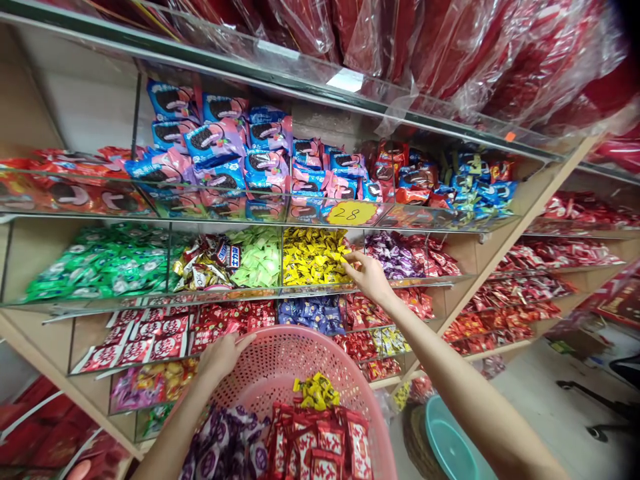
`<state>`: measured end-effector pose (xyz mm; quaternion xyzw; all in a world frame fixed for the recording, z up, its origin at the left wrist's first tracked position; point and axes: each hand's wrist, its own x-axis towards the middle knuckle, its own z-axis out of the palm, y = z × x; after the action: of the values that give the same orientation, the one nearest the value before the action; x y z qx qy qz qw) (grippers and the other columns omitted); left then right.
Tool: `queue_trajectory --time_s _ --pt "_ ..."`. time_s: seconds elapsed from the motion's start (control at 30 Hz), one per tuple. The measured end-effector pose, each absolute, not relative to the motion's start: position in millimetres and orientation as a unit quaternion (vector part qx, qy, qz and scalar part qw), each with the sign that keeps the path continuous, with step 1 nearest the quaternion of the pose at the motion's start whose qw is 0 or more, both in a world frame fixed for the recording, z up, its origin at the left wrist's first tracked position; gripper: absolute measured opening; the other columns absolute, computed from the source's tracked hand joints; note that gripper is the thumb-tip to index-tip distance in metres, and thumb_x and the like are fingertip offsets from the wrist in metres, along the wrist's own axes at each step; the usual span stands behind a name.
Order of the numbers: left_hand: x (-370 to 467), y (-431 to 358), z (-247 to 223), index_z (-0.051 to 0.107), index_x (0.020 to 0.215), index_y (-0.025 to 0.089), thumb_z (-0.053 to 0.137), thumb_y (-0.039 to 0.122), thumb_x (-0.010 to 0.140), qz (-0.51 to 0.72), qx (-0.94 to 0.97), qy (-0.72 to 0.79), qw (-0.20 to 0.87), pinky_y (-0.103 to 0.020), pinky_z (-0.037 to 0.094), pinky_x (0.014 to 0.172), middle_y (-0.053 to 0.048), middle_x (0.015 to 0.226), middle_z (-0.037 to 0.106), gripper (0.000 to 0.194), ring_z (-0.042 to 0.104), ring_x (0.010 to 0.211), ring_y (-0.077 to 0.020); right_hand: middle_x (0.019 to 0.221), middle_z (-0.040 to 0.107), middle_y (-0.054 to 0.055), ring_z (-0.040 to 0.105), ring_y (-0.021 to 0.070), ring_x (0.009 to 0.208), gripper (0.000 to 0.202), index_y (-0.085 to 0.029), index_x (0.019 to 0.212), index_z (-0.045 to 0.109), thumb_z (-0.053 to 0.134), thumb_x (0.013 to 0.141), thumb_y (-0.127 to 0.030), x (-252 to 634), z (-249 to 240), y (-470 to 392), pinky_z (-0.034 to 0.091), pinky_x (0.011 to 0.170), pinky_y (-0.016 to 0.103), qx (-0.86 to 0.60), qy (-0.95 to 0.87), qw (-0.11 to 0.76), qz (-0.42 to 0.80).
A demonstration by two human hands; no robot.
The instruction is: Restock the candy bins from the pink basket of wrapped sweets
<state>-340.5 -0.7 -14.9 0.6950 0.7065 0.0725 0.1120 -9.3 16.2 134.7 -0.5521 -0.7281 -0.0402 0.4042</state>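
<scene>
My left hand (221, 355) is closed on the far left rim of a pink perforated plastic basket (345, 363). Inside the basket lie purple-wrapped candies (230, 440), red-and-white packets (320, 443) and a small heap of yellow-wrapped candies (318, 391). Over at the shelf, my right hand (369, 275) reaches to the right edge of a pile of yellow-wrapped candies (313, 257). Its thumb and fingertips are pinched together at a yellow wrapper, though the tips are partly lost against the pile.
Glass dividers separate the yellow pile from light green packets (257, 257) and purple candies (395, 253). Above hangs a yellow price tag (351, 213) on the glass front of a shelf of blue-and-pink packets (215, 143). A teal basin (450, 440) is at lower right.
</scene>
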Motion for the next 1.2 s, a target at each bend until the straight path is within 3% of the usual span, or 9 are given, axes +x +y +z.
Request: queue_trajectory --time_s 0.13,0.33,0.5,0.63,0.87,0.97,1.03,1.2 --pt "-340.7 -0.6 -15.7 0.062 0.088 0.020 0.022 0.069 0.072 0.073 0.695 0.707 0.107 -0.036 0.042 0.068 -0.013 0.089 0.065 0.065 0.059 0.085 -0.0313 0.091 0.065 0.004 0.052 0.0092 0.051 0.026 -0.018 0.095 0.060 0.048 0.079 -0.034 -22.3 142.0 -16.1 0.042 0.059 0.024 -0.508 -0.761 0.404 0.005" --pt "-340.8 0.2 -18.1 0.062 0.091 0.020 0.019 0.071 0.072 0.076 0.700 0.703 0.096 -0.036 0.042 0.067 -0.014 0.087 0.066 0.069 0.059 0.083 -0.0308 0.087 0.064 0.003 0.054 0.0106 0.064 0.022 -0.017 0.092 0.060 0.048 0.080 -0.031 -38.4 126.4 -49.5 0.040 0.062 0.023 -0.488 -0.796 0.352 0.067" --pt "-340.3 0.1 -16.1 0.063 0.091 0.022 0.020 0.073 0.070 0.075 0.696 0.707 0.106 -0.036 0.042 0.068 -0.013 0.090 0.065 0.070 0.059 0.083 -0.0300 0.076 0.064 0.001 0.055 0.0106 0.065 0.018 -0.017 0.085 0.062 0.049 0.078 -0.028 -40.6 78.5 -59.5 0.039 0.062 0.020 -0.474 -0.841 0.205 0.164" --pt "-339.3 -0.4 -14.2 0.063 0.087 0.021 0.020 0.071 0.071 0.073 0.694 0.708 0.111 -0.033 0.042 0.067 -0.012 0.089 0.066 0.068 0.059 0.083 -0.0285 0.070 0.064 0.001 0.055 0.0108 0.062 0.015 -0.015 0.078 0.063 0.051 0.074 -0.024 -38.9 39.6 -61.5 0.037 0.056 0.019 -0.492 -0.850 0.072 0.173" --pt "-340.2 -0.3 -15.3 0.063 0.085 0.021 0.022 0.070 0.072 0.065 0.694 0.709 0.105 -0.034 0.042 0.068 -0.012 0.088 0.066 0.065 0.059 0.083 -0.0287 0.090 0.065 0.012 0.061 0.0225 0.083 0.021 -0.013 0.089 0.064 0.048 0.076 -0.019 -53.1 16.9 -77.9 0.043 0.063 0.026 -0.547 -0.824 -0.127 0.074" --pt "-341.1 0.4 -17.7 0.061 0.094 0.021 0.023 0.071 0.071 0.068 0.692 0.711 0.100 -0.034 0.042 0.069 -0.013 0.092 0.065 0.066 0.059 0.085 -0.0290 0.091 0.065 0.016 0.061 0.0255 0.085 0.024 -0.010 0.092 0.064 0.046 0.079 -0.020 -63.6 13.7 -83.2 0.045 0.066 0.030 -0.569 -0.806 -0.160 0.045" --pt "-341.4 1.0 -19.3 0.060 0.099 0.022 0.022 0.071 0.071 0.069 0.692 0.711 0.098 -0.034 0.042 0.068 -0.013 0.094 0.065 0.068 0.059 0.085 -0.0290 0.089 0.065 0.017 0.062 0.0275 0.084 0.027 -0.010 0.091 0.064 0.052 0.077 -0.030 -68.4 16.6 -83.4 0.046 0.066 0.031 -0.572 -0.802 -0.166 0.047" --pt "-341.5 1.5 -20.4 0.062 0.095 0.022 0.021 0.072 0.071 0.069 0.691 0.713 0.097 -0.036 0.042 0.067 -0.012 0.091 0.065 0.068 0.059 0.084 -0.0300 0.085 0.065 0.012 0.062 0.0248 0.081 0.037 -0.016 0.091 0.062 0.046 0.079 -0.048 -72.6 59.7 -69.2 0.044 0.063 0.028 -0.549 -0.834 -0.048 0.019"
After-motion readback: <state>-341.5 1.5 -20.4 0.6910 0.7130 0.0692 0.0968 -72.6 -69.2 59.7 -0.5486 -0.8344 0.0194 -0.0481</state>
